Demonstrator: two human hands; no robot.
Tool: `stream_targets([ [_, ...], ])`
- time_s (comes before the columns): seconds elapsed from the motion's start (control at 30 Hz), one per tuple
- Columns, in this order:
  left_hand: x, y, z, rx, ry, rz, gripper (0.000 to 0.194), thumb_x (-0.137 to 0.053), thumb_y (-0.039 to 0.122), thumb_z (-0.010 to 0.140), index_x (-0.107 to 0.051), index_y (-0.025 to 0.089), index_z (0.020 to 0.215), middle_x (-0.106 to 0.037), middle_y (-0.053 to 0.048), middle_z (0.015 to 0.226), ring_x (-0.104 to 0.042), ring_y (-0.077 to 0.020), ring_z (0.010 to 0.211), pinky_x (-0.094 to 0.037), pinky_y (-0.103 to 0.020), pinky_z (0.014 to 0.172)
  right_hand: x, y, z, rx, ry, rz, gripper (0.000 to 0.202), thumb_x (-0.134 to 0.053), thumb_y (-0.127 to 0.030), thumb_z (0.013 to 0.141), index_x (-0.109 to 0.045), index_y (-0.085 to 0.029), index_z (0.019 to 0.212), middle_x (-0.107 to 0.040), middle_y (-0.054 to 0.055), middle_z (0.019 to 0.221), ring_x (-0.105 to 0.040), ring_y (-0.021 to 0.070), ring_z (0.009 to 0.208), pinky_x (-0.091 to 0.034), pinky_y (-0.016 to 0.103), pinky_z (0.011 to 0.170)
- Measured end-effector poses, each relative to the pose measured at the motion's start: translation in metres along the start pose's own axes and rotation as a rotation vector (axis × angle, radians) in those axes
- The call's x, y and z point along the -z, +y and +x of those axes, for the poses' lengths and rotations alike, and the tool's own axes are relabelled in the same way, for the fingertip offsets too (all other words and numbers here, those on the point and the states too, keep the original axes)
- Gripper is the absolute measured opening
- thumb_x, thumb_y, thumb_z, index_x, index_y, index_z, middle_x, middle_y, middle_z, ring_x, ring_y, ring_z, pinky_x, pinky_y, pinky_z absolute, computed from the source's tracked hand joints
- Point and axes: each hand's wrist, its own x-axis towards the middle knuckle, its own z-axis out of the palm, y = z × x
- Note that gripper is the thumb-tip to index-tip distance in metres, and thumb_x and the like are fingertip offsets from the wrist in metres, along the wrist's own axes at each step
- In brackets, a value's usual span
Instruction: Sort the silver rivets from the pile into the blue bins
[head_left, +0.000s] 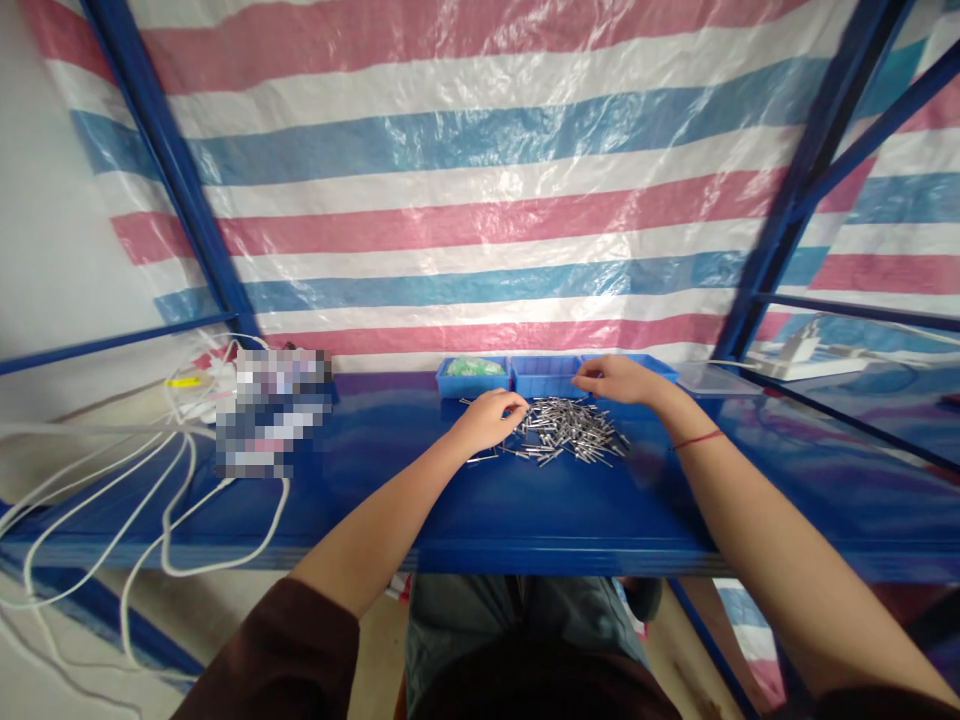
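Note:
A loose pile of thin silvery metal pins lies on the blue tabletop. My left hand is at the pile's left edge, its fingers curled together; whatever they hold is too small to make out. Over the front edge of the blue bins, above the back right of the pile, is my right hand, thumb and fingertips pinched. Anything between them cannot be made out. Behind the pile stand a blue bin with green and clear contents, a middle blue bin and a right blue bin, partly hidden by my right hand.
White cables loop over the left side of the blue table, beside a blurred-out item. A clear flat lid lies right of the bins. A white power strip sits farther right. Blue posts rise on both sides.

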Motion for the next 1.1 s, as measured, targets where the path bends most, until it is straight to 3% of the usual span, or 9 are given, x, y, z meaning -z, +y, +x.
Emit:
stream_targets([
  [0.17, -0.001, 0.000, 0.000, -0.003, -0.044, -0.035, 0.021, -0.047, 0.025, 0.083, -0.068, 0.020, 0.086, -0.065, -0.004, 0.085, -0.060, -0.0170, 0.080, -0.045, -0.029, 0.078, 0.020, 0.019, -0.018, -0.008, -0.194, 0.114, 0.034, -0.054, -0.044, 0.072, -0.070, -0.018, 0.088, -0.069, 0.003, 0.084, -0.058, 0.0153, 0.068, -0.042, 0.024, 0.057],
  [0.37, 0.000, 0.002, 0.001, -0.006, -0.054, -0.022, 0.022, -0.048, 0.026, 0.083, -0.068, 0.020, 0.086, -0.066, -0.005, 0.086, -0.060, -0.0181, 0.083, -0.044, -0.030, 0.081, 0.020, 0.025, -0.023, -0.084, -0.420, 0.145, 0.028, -0.058, -0.036, 0.063, -0.070, -0.018, 0.082, -0.066, 0.003, 0.070, -0.053, 0.0113, 0.054, -0.037, 0.021, 0.045],
  [0.63, 0.001, 0.003, 0.000, -0.015, -0.061, -0.027, 0.021, -0.048, 0.024, 0.082, -0.068, 0.021, 0.086, -0.066, -0.004, 0.087, -0.060, -0.0182, 0.084, -0.045, -0.030, 0.082, 0.015, 0.024, -0.019, -0.117, -0.375, 0.109, 0.022, -0.060, -0.030, 0.064, -0.070, -0.017, 0.078, -0.065, 0.003, 0.066, -0.055, 0.0138, 0.054, -0.041, 0.024, 0.047],
  [0.77, 0.001, 0.005, 0.000, 0.001, -0.067, -0.012, 0.021, -0.048, 0.024, 0.081, -0.068, 0.021, 0.088, -0.067, -0.005, 0.092, -0.061, -0.0187, 0.088, -0.045, -0.031, 0.085, 0.002, 0.017, -0.013, 0.040, -0.258, 0.148, 0.033, -0.063, -0.042, 0.067, -0.070, -0.019, 0.089, -0.069, 0.005, 0.088, -0.061, 0.0186, 0.076, -0.047, 0.028, 0.067],
  [0.87, 0.000, 0.005, 0.000, 0.011, -0.068, -0.057, 0.020, -0.052, 0.024, 0.079, -0.068, 0.022, 0.092, -0.068, -0.005, 0.099, -0.062, -0.0197, 0.092, -0.044, -0.032, 0.088, -0.011, 0.007, -0.009, 0.075, -0.223, 0.179, 0.045, -0.070, -0.049, 0.061, -0.069, -0.023, 0.098, -0.067, 0.006, 0.103, -0.061, 0.0228, 0.090, -0.047, 0.032, 0.078],
  [0.97, -0.002, 0.003, 0.000, 0.019, -0.100, -0.095, 0.022, -0.054, 0.023, 0.077, -0.068, 0.022, 0.094, -0.068, -0.004, 0.102, -0.062, -0.0200, 0.095, -0.045, -0.031, 0.089, -0.019, 0.003, -0.007, 0.049, -0.255, 0.164, 0.048, -0.076, -0.045, 0.055, -0.069, -0.024, 0.098, -0.066, 0.006, 0.107, -0.060, 0.0252, 0.094, -0.047, 0.034, 0.082],
  [1.1, -0.004, 0.001, 0.000, 0.015, -0.133, -0.075, 0.023, -0.053, 0.022, 0.077, -0.068, 0.022, 0.095, -0.069, -0.004, 0.102, -0.062, -0.0197, 0.096, -0.045, -0.031, 0.089, -0.021, 0.006, -0.005, 0.032, -0.257, 0.092, 0.033, -0.072, -0.029, 0.061, -0.070, -0.021, 0.093, -0.067, 0.006, 0.099, -0.062, 0.0218, 0.084, -0.048, 0.030, 0.074],
])
